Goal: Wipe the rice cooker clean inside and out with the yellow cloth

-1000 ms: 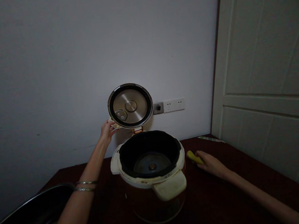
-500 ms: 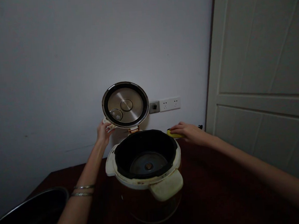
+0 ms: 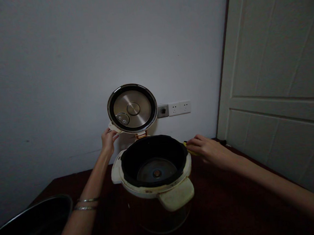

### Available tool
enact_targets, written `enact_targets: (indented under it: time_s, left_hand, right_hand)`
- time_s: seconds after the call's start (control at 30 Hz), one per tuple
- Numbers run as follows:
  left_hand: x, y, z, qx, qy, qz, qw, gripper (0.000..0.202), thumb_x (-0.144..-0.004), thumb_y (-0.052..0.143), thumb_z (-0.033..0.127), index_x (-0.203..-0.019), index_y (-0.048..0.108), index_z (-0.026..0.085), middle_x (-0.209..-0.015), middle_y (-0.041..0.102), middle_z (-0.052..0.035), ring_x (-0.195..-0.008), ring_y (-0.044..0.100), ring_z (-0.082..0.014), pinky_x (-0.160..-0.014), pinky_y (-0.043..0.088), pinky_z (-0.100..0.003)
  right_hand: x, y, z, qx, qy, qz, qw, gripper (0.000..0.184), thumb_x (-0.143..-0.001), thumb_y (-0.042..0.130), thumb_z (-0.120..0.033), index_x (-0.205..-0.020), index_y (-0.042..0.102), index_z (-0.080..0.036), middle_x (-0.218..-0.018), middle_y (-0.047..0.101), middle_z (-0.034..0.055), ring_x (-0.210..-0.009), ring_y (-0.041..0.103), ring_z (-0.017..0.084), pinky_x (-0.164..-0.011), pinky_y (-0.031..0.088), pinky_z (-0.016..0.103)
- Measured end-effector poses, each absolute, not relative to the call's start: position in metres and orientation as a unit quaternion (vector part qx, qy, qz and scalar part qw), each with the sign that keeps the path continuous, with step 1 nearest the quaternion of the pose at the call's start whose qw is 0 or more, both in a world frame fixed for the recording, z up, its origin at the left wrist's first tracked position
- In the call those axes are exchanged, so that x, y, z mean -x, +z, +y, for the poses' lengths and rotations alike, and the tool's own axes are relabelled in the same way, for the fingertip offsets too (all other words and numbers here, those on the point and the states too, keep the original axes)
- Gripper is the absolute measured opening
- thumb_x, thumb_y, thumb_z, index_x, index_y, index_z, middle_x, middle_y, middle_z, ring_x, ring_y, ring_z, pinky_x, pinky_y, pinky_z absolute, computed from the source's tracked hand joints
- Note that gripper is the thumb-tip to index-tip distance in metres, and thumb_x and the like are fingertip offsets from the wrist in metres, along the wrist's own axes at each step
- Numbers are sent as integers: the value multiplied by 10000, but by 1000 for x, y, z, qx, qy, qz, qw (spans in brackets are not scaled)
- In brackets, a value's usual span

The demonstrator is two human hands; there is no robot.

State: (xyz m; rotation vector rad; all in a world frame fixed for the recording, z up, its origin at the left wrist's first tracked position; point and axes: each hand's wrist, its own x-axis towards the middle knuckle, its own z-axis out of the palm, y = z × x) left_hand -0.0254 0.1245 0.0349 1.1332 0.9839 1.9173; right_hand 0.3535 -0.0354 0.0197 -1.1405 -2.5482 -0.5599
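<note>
A white-rimmed electric pressure cooker (image 3: 189, 167) stands with its lid (image 3: 144, 115) tipped up on the rear hinge. The lid's round metal inner face is turned toward me. My left hand (image 3: 108, 141) grips the pale tab at the lid's lower left edge, fingers partly hidden behind it. My right hand (image 3: 210, 150) is closed round a yellow sponge (image 3: 192, 151) with a dark edge, at the right side of the cooker's rim. Most of the sponge is covered by my fingers. Inside the dark cooker body, the heating plate (image 3: 168, 169) shows with a round button at its middle.
A large dark bowl with a shiny rim (image 3: 31, 209) sits at the lower left. The dark red table (image 3: 223, 199) meets a pale wall with a switch and sockets (image 3: 180, 108). A panelled door (image 3: 274, 86) rises on the right.
My right hand has moved right and a little toward me with the sponge along the cooker's rim. My left hand keeps its hold on the lid. The view has shifted slightly.
</note>
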Motion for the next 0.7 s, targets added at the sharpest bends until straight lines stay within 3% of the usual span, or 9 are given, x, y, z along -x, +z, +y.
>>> enact_targets:
  time_s: [0.33,0.57,0.7]
  left_hand:
    - [18,31,120,-451,726,388,346,428,-493,559,190,-920,597,188,-804,634,-3,-686,566,-124,-639,487,-253]
    - [17,27,113,-445,715,399,362,400,-511,571,167,-910,588,172,-743,625,-3,-697,599,-141,-654,487,-263]
    - [19,23,103,-427,712,408,380,416,-546,589,137,-960,578,165,-774,633,-21,-710,618,-146,-679,499,-274]
  right_hand:
    - [-350,44,-74,365,-80,-913,160,451,-692,474,13,-1046,654,-200,-1015,612,65,-905,546,181,-774,465,314]
    - [-344,45,-61,375,-167,-901,141,314,-699,525,-42,-951,669,-161,-912,623,87,-818,519,195,-646,403,294]
    - [-336,46,-68,391,-176,-898,101,191,-730,569,-123,-898,660,-132,-889,613,100,-796,508,202,-646,390,306]
